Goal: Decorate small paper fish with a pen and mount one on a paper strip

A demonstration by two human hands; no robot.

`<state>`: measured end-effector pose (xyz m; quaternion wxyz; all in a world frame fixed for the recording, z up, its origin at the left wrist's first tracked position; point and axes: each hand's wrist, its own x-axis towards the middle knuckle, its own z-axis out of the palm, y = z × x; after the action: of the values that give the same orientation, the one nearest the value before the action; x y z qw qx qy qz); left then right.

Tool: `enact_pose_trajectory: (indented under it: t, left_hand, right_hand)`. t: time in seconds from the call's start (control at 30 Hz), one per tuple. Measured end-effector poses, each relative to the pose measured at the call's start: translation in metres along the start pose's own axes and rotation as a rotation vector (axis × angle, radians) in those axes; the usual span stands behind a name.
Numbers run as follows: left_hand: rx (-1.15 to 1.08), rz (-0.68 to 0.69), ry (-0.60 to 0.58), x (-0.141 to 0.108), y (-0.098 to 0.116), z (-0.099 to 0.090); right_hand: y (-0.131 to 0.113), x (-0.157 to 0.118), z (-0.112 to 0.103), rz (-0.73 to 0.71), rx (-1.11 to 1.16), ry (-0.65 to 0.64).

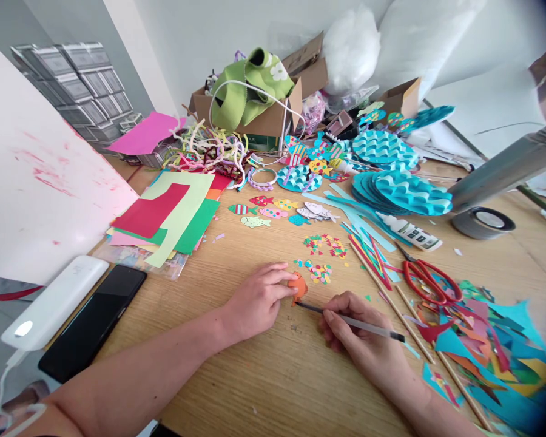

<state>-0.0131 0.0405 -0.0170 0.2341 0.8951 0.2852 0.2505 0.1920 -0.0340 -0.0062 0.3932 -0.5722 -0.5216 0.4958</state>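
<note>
A small orange paper fish (300, 285) lies on the wooden table, held at its left side by the fingertips and thumb of my left hand (257, 298). My right hand (357, 325) is closed around a slim pen (313, 309) with a clear barrel and a black end. The pen's tip touches or nearly touches the lower edge of the fish. Just beyond are small piles of coloured paper dots (321, 273) and paper triangles (325, 244). Farther back lie several decorated paper fish (273, 212).
Red-handled scissors (430, 282), a glue bottle (412, 233), wooden sticks (391, 300) and paper scraps (491, 340) lie to the right. Blue wavy paper discs (409, 191) stand behind. Coloured sheets (191, 224), a black phone (93, 321) and a white power bank (54, 303) sit left.
</note>
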Motion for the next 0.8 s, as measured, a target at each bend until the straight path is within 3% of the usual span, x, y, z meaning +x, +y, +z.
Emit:
enact_pose_trajectory:
  t: [0.8]
  left_hand:
    - [-0.001, -0.011, -0.012, -0.0002, 0.0004, -0.0005]
  right_hand:
    - [0.0032, -0.0001, -0.0007, -0.014, 0.002, -0.015]
